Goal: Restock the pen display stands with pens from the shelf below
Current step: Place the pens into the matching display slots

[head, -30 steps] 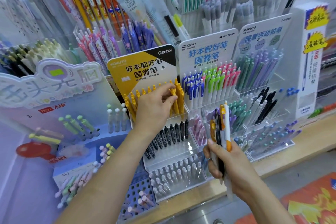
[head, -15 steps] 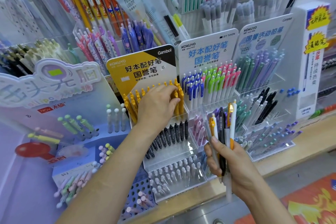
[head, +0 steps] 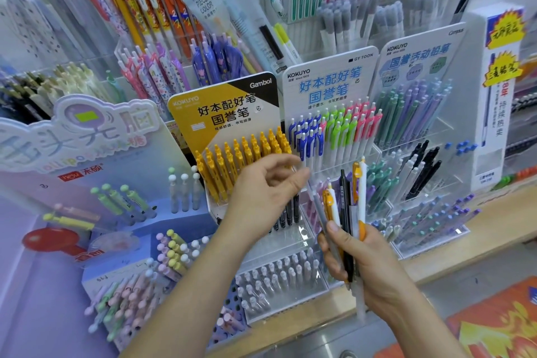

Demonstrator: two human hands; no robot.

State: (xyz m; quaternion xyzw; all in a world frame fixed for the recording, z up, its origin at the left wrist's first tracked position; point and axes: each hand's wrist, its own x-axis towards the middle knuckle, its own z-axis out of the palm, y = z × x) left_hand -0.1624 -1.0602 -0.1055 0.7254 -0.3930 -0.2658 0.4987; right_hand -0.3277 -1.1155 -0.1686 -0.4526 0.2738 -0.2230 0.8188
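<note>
My right hand [head: 366, 264] grips a bundle of pens [head: 347, 200] upright in front of the stands: yellow-and-white ones, a black one and a translucent grey one. My left hand [head: 264, 192] hovers just left of the bundle with fingers loosely curved and nothing in it; its thumb tip is close to the grey pen's top. Behind it, the yellow pens [head: 232, 160] fill the top tier of the yellow Kokuyo stand [head: 223, 107]. The tiers of black pens [head: 290, 212] and white pens [head: 279, 273] sit lower on that stand, the black ones partly hidden by my left wrist.
To the right stand the white Kokuyo display [head: 328, 81] with blue, green and pink pens, and a pencil display [head: 418, 67]. A purple stand [head: 75, 136] with pastel pens is at left. A wooden shelf edge [head: 494, 221] runs along the front. More pens hang behind.
My left hand has left the yellow pens in the stand and moved right and down towards the bundle. My right hand has raised the bundle slightly.
</note>
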